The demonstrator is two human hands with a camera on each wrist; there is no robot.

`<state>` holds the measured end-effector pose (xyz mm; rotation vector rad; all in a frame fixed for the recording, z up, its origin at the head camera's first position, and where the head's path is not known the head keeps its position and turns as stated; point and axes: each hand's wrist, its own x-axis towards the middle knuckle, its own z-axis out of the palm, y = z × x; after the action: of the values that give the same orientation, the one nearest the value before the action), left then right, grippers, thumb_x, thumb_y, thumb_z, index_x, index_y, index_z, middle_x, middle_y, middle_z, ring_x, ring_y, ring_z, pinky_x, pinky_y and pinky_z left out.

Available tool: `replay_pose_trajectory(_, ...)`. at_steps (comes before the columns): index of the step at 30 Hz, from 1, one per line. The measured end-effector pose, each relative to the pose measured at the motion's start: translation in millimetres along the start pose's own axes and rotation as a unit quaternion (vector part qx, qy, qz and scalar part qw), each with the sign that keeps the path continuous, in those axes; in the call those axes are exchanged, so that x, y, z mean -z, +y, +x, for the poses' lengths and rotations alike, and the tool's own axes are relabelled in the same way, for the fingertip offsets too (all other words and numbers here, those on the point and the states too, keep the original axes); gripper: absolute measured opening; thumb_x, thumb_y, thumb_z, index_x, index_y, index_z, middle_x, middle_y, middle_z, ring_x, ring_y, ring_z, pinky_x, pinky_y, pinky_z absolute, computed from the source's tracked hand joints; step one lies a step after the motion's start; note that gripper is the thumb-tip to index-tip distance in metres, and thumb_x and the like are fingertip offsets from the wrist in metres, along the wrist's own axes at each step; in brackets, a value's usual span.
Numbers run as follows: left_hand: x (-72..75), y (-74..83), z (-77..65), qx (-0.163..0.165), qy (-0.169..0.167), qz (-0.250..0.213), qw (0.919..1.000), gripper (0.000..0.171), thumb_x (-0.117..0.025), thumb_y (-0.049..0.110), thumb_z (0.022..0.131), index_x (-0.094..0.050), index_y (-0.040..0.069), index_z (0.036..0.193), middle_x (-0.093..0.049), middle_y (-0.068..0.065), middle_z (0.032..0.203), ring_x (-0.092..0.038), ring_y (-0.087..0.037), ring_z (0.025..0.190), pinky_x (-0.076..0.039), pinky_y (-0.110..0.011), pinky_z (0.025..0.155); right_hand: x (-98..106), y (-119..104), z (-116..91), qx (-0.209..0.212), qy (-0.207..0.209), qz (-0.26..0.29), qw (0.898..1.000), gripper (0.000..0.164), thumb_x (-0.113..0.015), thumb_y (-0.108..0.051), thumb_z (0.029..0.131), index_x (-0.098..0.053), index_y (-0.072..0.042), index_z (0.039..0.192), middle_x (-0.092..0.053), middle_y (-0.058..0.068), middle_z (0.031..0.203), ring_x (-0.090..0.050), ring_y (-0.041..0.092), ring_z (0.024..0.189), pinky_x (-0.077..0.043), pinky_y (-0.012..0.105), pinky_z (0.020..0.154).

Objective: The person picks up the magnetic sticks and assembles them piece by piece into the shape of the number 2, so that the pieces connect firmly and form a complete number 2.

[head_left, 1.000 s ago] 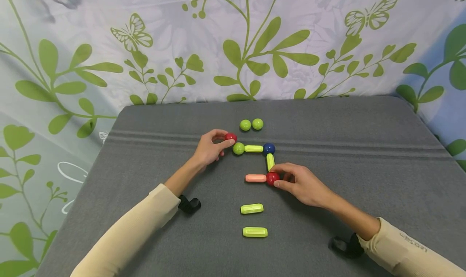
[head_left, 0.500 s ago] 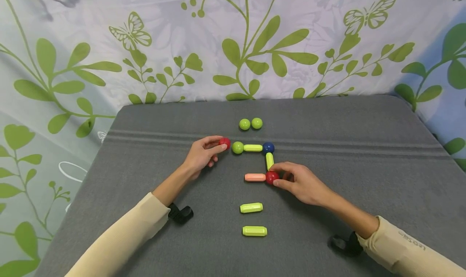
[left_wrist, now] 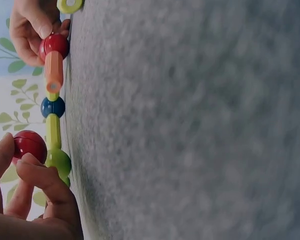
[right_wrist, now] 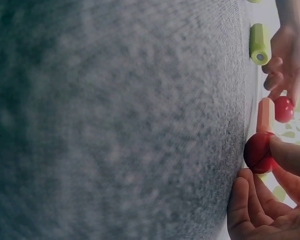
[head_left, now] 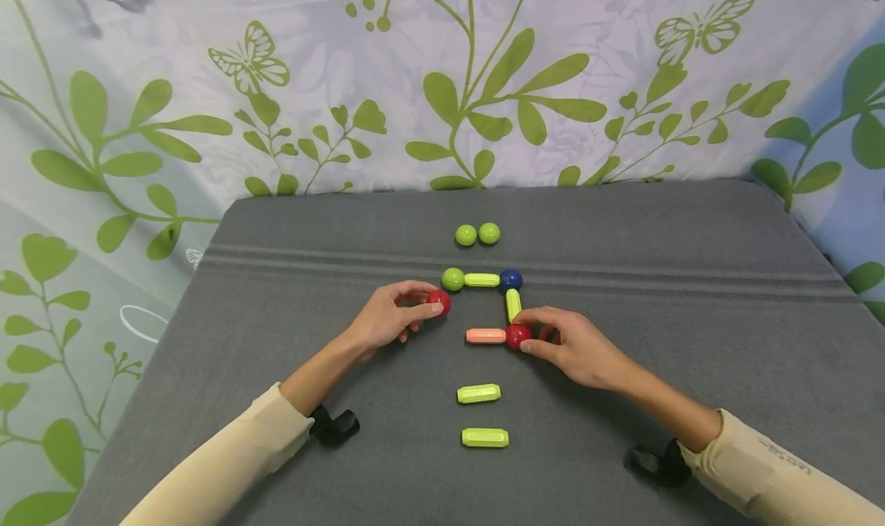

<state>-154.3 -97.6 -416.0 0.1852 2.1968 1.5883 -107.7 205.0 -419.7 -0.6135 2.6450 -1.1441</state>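
Note:
My left hand (head_left: 392,315) pinches a red ball (head_left: 439,302) between thumb and fingers, just left of the free end of an orange rod (head_left: 486,336). A second red ball (head_left: 518,336) joins that rod's right end, and my right hand (head_left: 577,348) grips it with thumb and fingertips. From there a yellow-green rod (head_left: 513,305) runs back to a blue ball (head_left: 511,280). Another yellow-green rod (head_left: 482,279) links the blue ball to a green ball (head_left: 452,279) on the left. In the left wrist view the held red ball (left_wrist: 30,145) overlaps the green ball's edge.
Two loose green balls (head_left: 466,236) lie behind the chain. Two loose yellow-green rods (head_left: 478,393) lie in front of it on the grey cloth surface (head_left: 276,234). A leaf-patterned curtain (head_left: 387,65) hangs along the back. Black straps dangle at both wrists.
My left hand with its red ball first drew left away from the green ball, then came forward to about the orange rod's end. The right hand stays on its red ball.

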Motion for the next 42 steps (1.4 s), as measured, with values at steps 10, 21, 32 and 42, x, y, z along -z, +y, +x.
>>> replay_pose_trajectory(10, -4.1, 0.4, -5.5, -0.002, -0.035, 0.010, 0.9993, 0.039, -0.072, 0.019, 0.092, -0.062, 0.007, 0.129, -0.063, -0.011, 0.118, -0.055, -0.017, 0.069, -0.044, -0.028, 0.058, -0.1, -0.3, 0.2, 0.007, 0.002, 0.011, 1.000, 0.027, -0.070, -0.012, 0.093, -0.067, -0.013, 0.120, -0.064, -0.003, 0.103, -0.057, 0.014, 0.082, -0.047, 0.029, 0.066)
replay_pose_trajectory(21, -5.2, 0.5, -8.3, -0.009, -0.058, 0.034, 0.9977, 0.037, -0.075, 0.018, 0.090, -0.064, 0.010, 0.125, -0.066, -0.005, 0.109, -0.054, -0.017, 0.069, -0.044, -0.028, 0.056, 0.1, -0.3, -0.1, 0.008, -0.001, 0.014, 1.000, 0.026, -0.070, -0.013, 0.094, -0.067, -0.014, 0.119, -0.064, -0.004, 0.102, -0.057, 0.013, 0.080, -0.047, 0.029, 0.065)
replay_pose_trajectory(32, -9.2, 0.8, -9.2, -0.022, -0.080, 0.046, 0.9955, 0.035, -0.074, 0.018, 0.090, -0.065, 0.009, 0.123, -0.066, -0.004, 0.108, -0.050, -0.016, 0.063, -0.041, -0.026, 0.053, 1.4, -1.5, -1.3, 0.002, 0.000, 0.013, 1.000, 0.026, -0.070, -0.014, 0.093, -0.067, -0.014, 0.119, -0.063, -0.004, 0.102, -0.057, 0.014, 0.081, -0.047, 0.029, 0.066)
replay_pose_trajectory(42, -11.6, -2.1, -7.5, -0.020, -0.088, 0.055, 0.9944, 0.038, -0.074, 0.019, 0.090, -0.064, 0.006, 0.125, -0.066, -0.006, 0.108, -0.050, -0.014, 0.062, -0.040, -0.025, 0.053, 0.4, -0.7, -0.8, 0.003, -0.002, 0.013, 1.000, 0.027, -0.070, -0.014, 0.094, -0.067, -0.013, 0.121, -0.063, -0.003, 0.102, -0.057, 0.014, 0.082, -0.047, 0.029, 0.066)
